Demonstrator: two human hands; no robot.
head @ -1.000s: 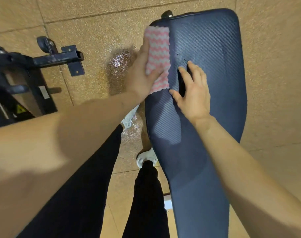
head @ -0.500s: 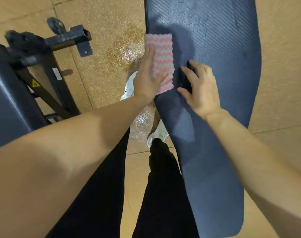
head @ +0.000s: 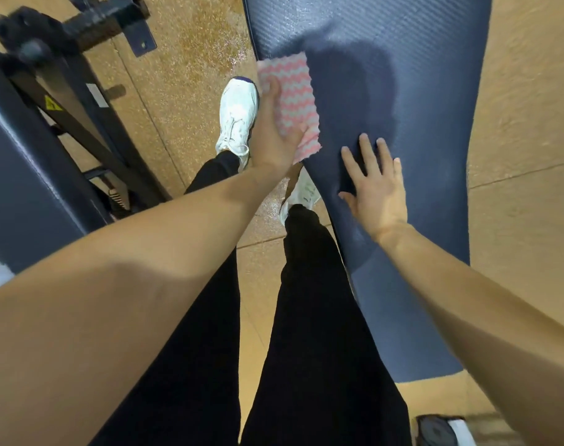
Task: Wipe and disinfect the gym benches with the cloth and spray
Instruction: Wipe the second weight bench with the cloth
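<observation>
- The left hand (head: 274,133) presses a pink and white zigzag cloth (head: 292,91) against the left edge of a navy pad (head: 428,101).
- 1 finger and the thumb lie fairly straight on the cloth; the rest of the left fingers (head: 274,86) are hidden behind the hand.
- The cloth is folded to a rough rectangle with wavy edges. Part of it lies on the pad's textured top, and its lower corner hangs past the pad's edge.
- The right hand (head: 375,185) rests flat on the pad, just right of the cloth and not touching it. Its fingers (head: 366,149) are spread and straight, holding nothing.
- A dark rounded shadow (head: 348,82) falls on the pad just beside the cloth.
- The pad runs from the top of the view to the lower right, narrowing in the middle. Its surface shows fine diagonal ribbing.
- 2 legs in black trousers (head: 306,317) stand left of the pad. 1 white shoe (head: 237,117) sits on the floor beside the cloth; the other shoe (head: 301,194) is partly hidden under the pad's edge.
- The tan speckled floor (head: 525,130) glistens with a wet patch (head: 229,56) near the pad's upper left edge.
- At far left stands a black metal frame (head: 91,17) with a yellow warning sticker (head: 51,104).
</observation>
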